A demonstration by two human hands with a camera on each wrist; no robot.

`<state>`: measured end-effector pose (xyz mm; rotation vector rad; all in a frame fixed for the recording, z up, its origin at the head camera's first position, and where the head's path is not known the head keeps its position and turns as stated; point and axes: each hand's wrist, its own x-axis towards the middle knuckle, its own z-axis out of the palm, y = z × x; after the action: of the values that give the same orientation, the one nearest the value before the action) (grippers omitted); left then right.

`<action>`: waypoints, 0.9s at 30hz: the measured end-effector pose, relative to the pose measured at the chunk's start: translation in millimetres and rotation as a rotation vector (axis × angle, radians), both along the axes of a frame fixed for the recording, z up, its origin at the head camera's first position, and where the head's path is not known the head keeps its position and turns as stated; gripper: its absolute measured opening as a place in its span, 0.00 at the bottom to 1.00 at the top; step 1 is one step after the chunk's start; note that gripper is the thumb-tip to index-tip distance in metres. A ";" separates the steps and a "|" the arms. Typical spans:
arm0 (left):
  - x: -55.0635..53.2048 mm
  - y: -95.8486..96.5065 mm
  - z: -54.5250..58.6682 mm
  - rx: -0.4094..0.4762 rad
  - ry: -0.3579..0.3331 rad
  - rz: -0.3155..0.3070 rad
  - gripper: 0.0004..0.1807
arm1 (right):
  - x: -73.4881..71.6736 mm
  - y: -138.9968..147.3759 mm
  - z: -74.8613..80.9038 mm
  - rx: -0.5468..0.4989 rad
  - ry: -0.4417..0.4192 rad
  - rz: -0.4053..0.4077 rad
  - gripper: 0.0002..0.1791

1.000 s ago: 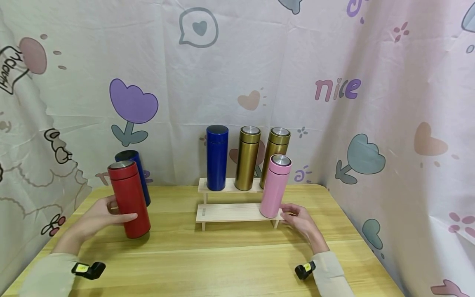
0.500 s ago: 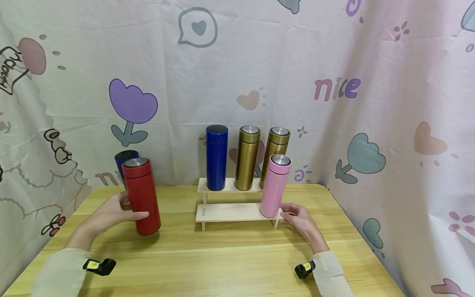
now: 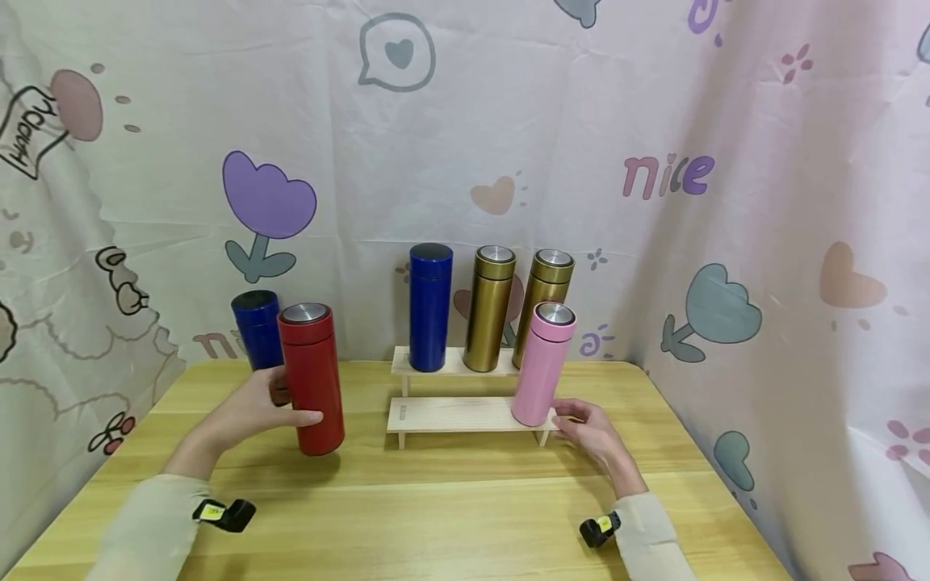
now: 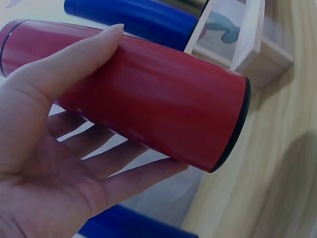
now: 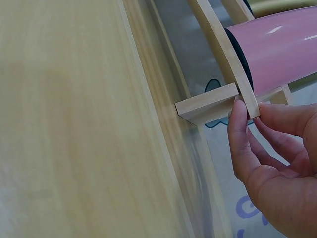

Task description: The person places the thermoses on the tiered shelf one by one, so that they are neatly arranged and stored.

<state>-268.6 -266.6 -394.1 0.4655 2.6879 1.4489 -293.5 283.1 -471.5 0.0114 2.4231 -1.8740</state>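
Note:
My left hand (image 3: 254,407) grips a red thermos bottle (image 3: 314,379) by its side, thumb across the front. The bottle is upright and held above the table, its shadow below; in the left wrist view its black base (image 4: 233,126) shows. At the right end of a two-step wooden shelf (image 3: 450,414), my right hand (image 3: 592,432) pinches the edge of the lower board between thumb and fingers, as the right wrist view (image 5: 277,148) shows. A pink thermos (image 3: 543,363) stands on that board's right end.
A blue thermos (image 3: 430,311) and two gold thermoses (image 3: 490,311) stand on the upper board. Behind my left hand, another blue thermos (image 3: 257,331) stands at the table's back left. A printed curtain (image 3: 378,161) hangs behind the wooden table (image 3: 450,516).
My left hand has carried the red thermos to the right, toward the shelf, uncovering more of the blue thermos behind. The right hand has kept its place on the shelf. The view shifted slightly.

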 end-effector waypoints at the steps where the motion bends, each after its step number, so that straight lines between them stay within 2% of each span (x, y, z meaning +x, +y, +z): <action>1: 0.3 3.3 0.9 -0.005 0.005 -0.002 0.40 | 0.3 0.1 -0.1 -0.004 0.000 -0.001 0.24; 13: -0.6 39.6 8.0 0.037 0.061 -0.077 0.37 | 1.5 -0.2 -0.9 0.009 0.004 -0.009 0.23; 27: -11.8 81.7 8.5 0.071 0.025 -0.146 0.39 | 2.1 -0.8 -1.3 -0.002 0.016 -0.003 0.23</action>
<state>-280.3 -184.9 -385.6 0.6739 2.5661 1.5107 -291.4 282.4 -472.8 -0.0006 2.4328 -1.8854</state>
